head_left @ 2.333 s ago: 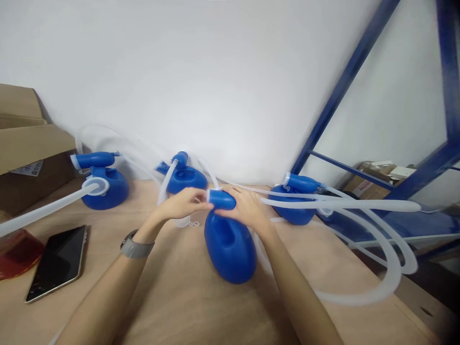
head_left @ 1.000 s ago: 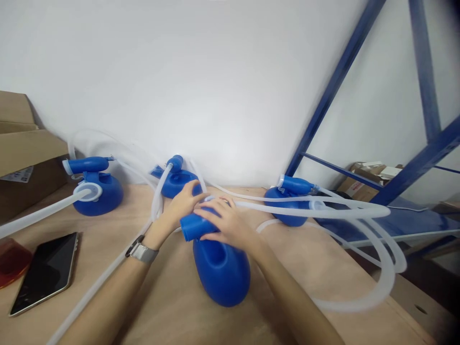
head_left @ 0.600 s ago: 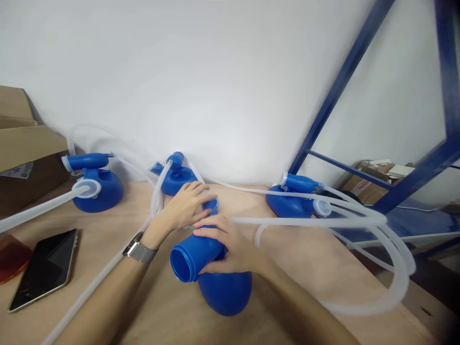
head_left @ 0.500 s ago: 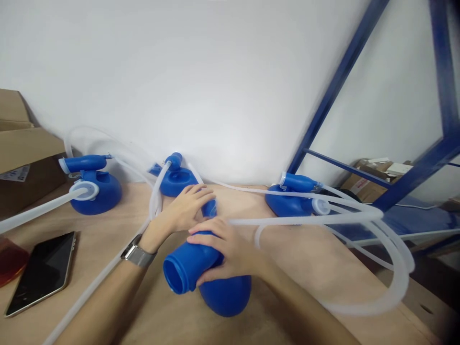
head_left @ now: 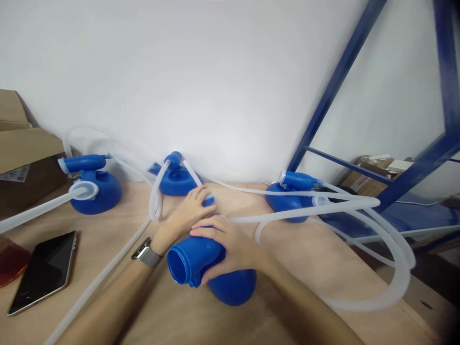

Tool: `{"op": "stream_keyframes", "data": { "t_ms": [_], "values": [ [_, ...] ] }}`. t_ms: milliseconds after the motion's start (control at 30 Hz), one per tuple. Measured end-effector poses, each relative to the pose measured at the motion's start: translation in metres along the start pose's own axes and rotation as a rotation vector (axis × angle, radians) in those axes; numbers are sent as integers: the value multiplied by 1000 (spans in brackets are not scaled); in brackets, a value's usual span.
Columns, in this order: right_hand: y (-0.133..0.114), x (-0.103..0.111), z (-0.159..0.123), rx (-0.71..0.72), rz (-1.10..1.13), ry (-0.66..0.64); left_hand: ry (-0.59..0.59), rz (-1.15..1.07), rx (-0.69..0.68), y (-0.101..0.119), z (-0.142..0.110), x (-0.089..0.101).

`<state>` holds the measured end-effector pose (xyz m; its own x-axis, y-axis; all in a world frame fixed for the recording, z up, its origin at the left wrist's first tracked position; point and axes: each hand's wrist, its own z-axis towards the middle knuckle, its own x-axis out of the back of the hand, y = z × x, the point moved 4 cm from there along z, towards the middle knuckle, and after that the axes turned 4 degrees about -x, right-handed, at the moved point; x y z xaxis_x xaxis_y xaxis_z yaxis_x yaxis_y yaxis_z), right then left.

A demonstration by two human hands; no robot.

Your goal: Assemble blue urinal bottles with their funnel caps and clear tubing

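Note:
A blue plastic urinal bottle (head_left: 233, 290) stands in front of me, its rounded body below my hands. My right hand (head_left: 226, 247) is wrapped around its wide blue spout (head_left: 187, 258), whose round open end faces left and towards me. A small clip-like lug sits under the rim. Farther back, my left hand (head_left: 192, 206) curls over a blue part (head_left: 208, 200) at the far end. Whether that part belongs to the bottle or the spout is hidden by my fingers. A watch (head_left: 143, 251) is on my left wrist.
Similar blue bottles with white hoses stand at the left (head_left: 97, 191), back (head_left: 178, 179) and right (head_left: 293, 203). A thick white hose (head_left: 402, 268) loops at right. A phone (head_left: 43, 270) lies left, near a cardboard box (head_left: 28, 158). A blue metal frame (head_left: 341, 81) rises at right.
The spout and my right hand have shifted slightly right and up, with the spout turned a little so the lug shows. My left hand now covers more of the far blue part.

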<state>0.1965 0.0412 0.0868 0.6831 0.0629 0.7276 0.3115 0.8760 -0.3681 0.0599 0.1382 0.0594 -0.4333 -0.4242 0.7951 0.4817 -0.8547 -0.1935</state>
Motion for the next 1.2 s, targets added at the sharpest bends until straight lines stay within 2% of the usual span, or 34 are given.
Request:
{"op": "stream_keyframes", "data": {
  "t_ms": [100, 200, 333, 467, 567, 700, 800, 900, 1067, 1133, 1200],
  "values": [
    [0, -2, 1, 2, -7, -10, 160, -175, 129, -3, 0, -8],
    [-3, -6, 3, -6, -21, -31, 325, -372, 423, -16, 2, -4],
    [-11, -14, 6, 11, -10, -104, 462, -414, 715, -19, 7, 9],
    [-14, -16, 6, -2, -29, -127, 600, -713, 1061, -20, 8, 3],
    [-15, -15, 6, 14, -54, -130, 669, -852, 1173, -31, 8, -6],
    [-18, -17, 5, 54, -41, -124, 728, -773, 1269, -70, -5, -5],
    [-18, -18, 4, 44, -17, -140, 680, -665, 1253, -94, -19, 3],
    [-12, -11, 3, 38, 17, -148, 516, -492, 1141, -101, -29, 11],
    [17, 15, -2, -99, 18, -150, 303, -306, 1038, -96, -34, 23],
    [26, 24, -5, -135, 34, -121, 202, -310, 981, -89, -27, 30],
    [29, 29, -7, -141, 47, -99, 81, -406, 852, -74, -13, 34]
  ]
}}
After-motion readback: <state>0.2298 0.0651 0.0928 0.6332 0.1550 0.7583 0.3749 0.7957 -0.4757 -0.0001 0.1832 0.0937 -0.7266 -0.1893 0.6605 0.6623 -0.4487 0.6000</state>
